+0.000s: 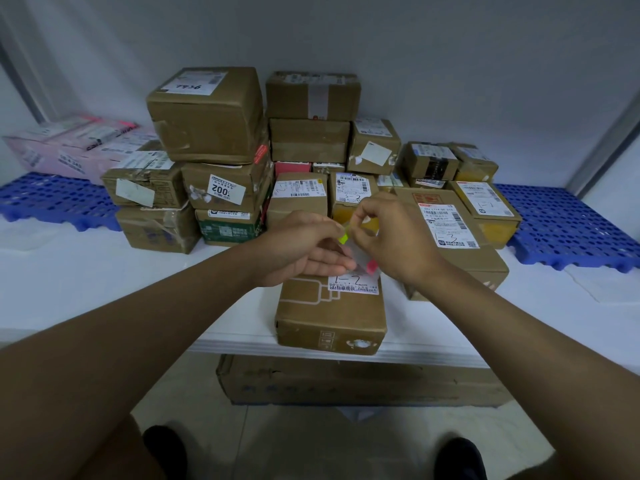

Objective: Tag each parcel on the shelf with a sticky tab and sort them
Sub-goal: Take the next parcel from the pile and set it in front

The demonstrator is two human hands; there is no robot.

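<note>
Pinching sticky tabs (358, 252), both hands (304, 251) (391, 237), over parcel (329, 313), shelf (104, 271)

Blue pallets (568, 233), floor carton (360, 382).

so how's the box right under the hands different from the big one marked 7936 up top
The front box lies alone at the shelf edge, long and low; the 7936 box tops a stack at the back and is bulkier. The front box's label reads 1-2, the other's 7936. The 7936 box looks more dented. Both are brown taped cardboard with white labels.
</note>
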